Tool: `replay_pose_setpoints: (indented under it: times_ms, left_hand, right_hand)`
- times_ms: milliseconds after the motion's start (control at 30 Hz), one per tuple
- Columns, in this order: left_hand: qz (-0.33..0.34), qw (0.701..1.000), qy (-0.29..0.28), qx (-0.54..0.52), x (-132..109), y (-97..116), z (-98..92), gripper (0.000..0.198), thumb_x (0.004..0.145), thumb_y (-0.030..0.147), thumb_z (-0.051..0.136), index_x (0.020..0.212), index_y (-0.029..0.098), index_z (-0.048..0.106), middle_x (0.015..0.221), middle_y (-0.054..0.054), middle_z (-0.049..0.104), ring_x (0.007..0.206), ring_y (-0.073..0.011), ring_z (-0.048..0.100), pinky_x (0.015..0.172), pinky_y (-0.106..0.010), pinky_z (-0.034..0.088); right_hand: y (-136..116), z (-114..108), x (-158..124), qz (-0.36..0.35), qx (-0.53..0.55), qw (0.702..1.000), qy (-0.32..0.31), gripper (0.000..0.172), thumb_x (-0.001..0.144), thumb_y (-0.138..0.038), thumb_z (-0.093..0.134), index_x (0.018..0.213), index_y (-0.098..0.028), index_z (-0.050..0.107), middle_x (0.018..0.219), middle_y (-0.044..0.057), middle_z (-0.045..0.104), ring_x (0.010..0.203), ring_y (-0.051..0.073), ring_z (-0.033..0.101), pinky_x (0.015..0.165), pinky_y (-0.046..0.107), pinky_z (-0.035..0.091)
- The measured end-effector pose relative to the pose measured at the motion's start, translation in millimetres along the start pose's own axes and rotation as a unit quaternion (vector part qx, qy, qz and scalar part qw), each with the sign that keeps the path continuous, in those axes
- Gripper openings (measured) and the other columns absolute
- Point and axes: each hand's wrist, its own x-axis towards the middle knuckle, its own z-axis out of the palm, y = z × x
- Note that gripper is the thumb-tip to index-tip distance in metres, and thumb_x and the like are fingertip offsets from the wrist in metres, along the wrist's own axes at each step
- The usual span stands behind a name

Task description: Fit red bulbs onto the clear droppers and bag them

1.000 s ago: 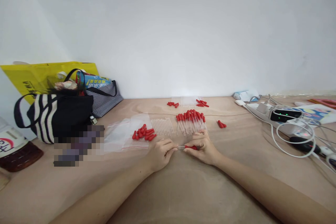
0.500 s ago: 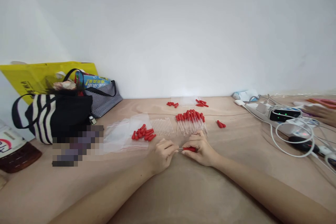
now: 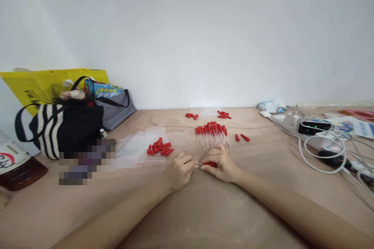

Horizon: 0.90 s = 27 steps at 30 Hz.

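Note:
Both my hands meet at the middle of the table. My left hand (image 3: 181,170) is pinched shut on the clear tube end of a small dropper. My right hand (image 3: 220,165) is pinched shut on its red rubber cap (image 3: 209,163). Just behind my right hand lies a row of finished droppers with red caps (image 3: 212,134). A row of bare clear tubes (image 3: 180,140) lies to their left. A pile of loose red caps (image 3: 160,148) sits on a clear plastic bag (image 3: 137,149). Two loose caps (image 3: 242,137) lie to the right.
A black-and-white striped bag (image 3: 58,128), a yellow bag (image 3: 41,83) and a grey striped bag (image 3: 117,111) stand at the left. More caps and tubes (image 3: 209,114) lie by the wall. A power strip with chargers and white cables (image 3: 318,136) fills the right side.
My hands have closed the gap, with the red cap drawn nearer my left fingers. Another person's hand showed at the right edge half a second ago and is gone. The two loose caps lie apart.

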Motion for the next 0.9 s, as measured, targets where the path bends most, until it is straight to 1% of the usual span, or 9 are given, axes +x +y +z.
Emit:
replay_pose_setpoints:
  times_ms: [100, 200, 333, 433, 533, 600, 667, 800, 900]
  left_hand:
    - [-0.006, 1.0, -0.005, 0.002, 0.9, 0.1, -0.2, 0.028, 0.09, 0.019, 0.034, 0.082, 0.013, 0.06, 0.071, -0.005, 0.06, 0.063, -0.0149, 0.05, 0.061, -0.028, 0.04]
    - [-0.041, 0.999, -0.009, 0.006, 1.0, -0.6, -0.7, 0.026, 0.089, 0.022, 0.036, 0.086, 0.014, 0.061, 0.074, -0.005, 0.061, 0.065, -0.0154, 0.051, 0.063, -0.029, 0.041]
    - [-0.101, 0.995, -0.003, 0.004, -1.8, -6.3, -0.9, 0.025, 0.087, 0.016, 0.036, 0.099, 0.015, 0.058, 0.084, -0.007, 0.06, 0.076, -0.0175, 0.054, 0.069, -0.029, 0.044]
    - [-0.134, 0.991, -0.002, 0.0, -0.6, -13.9, 0.1, 0.036, 0.081, 0.005, 0.034, 0.112, 0.013, 0.052, 0.093, -0.009, 0.055, 0.081, -0.017, 0.054, 0.072, -0.028, 0.045]
    - [-0.178, 0.984, 0.005, 0.013, 11.3, -20.6, 3.7, 0.039, 0.078, 0.002, 0.036, 0.113, 0.013, 0.051, 0.09, -0.008, 0.052, 0.079, -0.0165, 0.054, 0.069, -0.027, 0.046]
    - [-0.21, 0.977, 0.008, 0.033, 25.1, -22.6, 8.0, 0.036, 0.08, 0.004, 0.037, 0.11, 0.015, 0.053, 0.088, -0.007, 0.051, 0.077, -0.0164, 0.054, 0.068, -0.027, 0.046]
    - [-0.235, 0.97, -0.002, 0.054, 41.0, -22.3, 13.8, 0.031, 0.082, 0.005, 0.037, 0.105, 0.016, 0.055, 0.087, -0.006, 0.051, 0.075, -0.0162, 0.055, 0.067, -0.027, 0.046]
    - [-0.253, 0.964, -0.018, 0.074, 67.7, -19.8, 28.1, 0.026, 0.08, 0.003, 0.038, 0.092, 0.013, 0.059, 0.091, -0.008, 0.053, 0.075, -0.0174, 0.056, 0.068, -0.028, 0.046]
    - [-0.256, 0.964, -0.013, 0.073, 79.4, -18.6, 38.2, 0.026, 0.079, 0.002, 0.038, 0.091, 0.012, 0.059, 0.092, -0.009, 0.054, 0.074, -0.0188, 0.057, 0.067, -0.03, 0.046]
  right_hand:
    - [-0.3, 0.4, 0.7, 0.004, -0.009, 1.0, -0.002, 0.014, 0.081, -0.032, 0.052, 0.076, -0.021, 0.06, 0.071, -0.002, 0.064, 0.066, 0.012, 0.055, 0.076, 0.034, 0.026]
    - [-0.6, -2.9, 1.3, 0.021, -0.047, 0.999, 0.004, 0.017, 0.081, -0.036, 0.052, 0.08, -0.021, 0.06, 0.073, -0.001, 0.064, 0.07, 0.014, 0.054, 0.073, 0.032, 0.027]
    - [13.0, -17.6, -4.0, 0.041, -0.137, 0.987, 0.071, 0.033, 0.077, -0.045, 0.054, 0.1, -0.021, 0.057, 0.09, 0.004, 0.063, 0.084, 0.018, 0.054, 0.076, 0.033, 0.028]
    - [40.1, -32.3, -12.9, 0.123, -0.217, 0.955, 0.163, 0.027, 0.081, -0.042, 0.048, 0.092, -0.02, 0.06, 0.088, 0.006, 0.064, 0.085, 0.02, 0.054, 0.077, 0.034, 0.027]
    - [69.3, -44.1, -19.6, 0.244, -0.266, 0.905, 0.226, 0.024, 0.081, -0.036, 0.045, 0.083, -0.019, 0.062, 0.081, 0.006, 0.064, 0.082, 0.021, 0.053, 0.074, 0.034, 0.026]
    - [81.9, -48.5, -20.4, 0.296, -0.285, 0.886, 0.214, 0.023, 0.08, -0.034, 0.045, 0.085, -0.02, 0.063, 0.08, 0.005, 0.064, 0.083, 0.021, 0.052, 0.072, 0.034, 0.025]
    - [87.4, -50.0, -18.4, 0.322, -0.292, 0.884, 0.174, 0.024, 0.082, -0.034, 0.043, 0.087, -0.022, 0.064, 0.081, 0.005, 0.064, 0.085, 0.021, 0.051, 0.071, 0.034, 0.025]
    - [86.6, -48.1, -12.0, 0.346, -0.305, 0.882, 0.098, 0.028, 0.084, -0.039, 0.04, 0.089, -0.027, 0.065, 0.084, 0.005, 0.064, 0.088, 0.022, 0.05, 0.073, 0.034, 0.025]
    - [85.6, -46.7, -9.2, 0.359, -0.32, 0.874, 0.074, 0.03, 0.085, -0.041, 0.04, 0.09, -0.027, 0.066, 0.088, 0.006, 0.063, 0.089, 0.022, 0.049, 0.075, 0.035, 0.025]
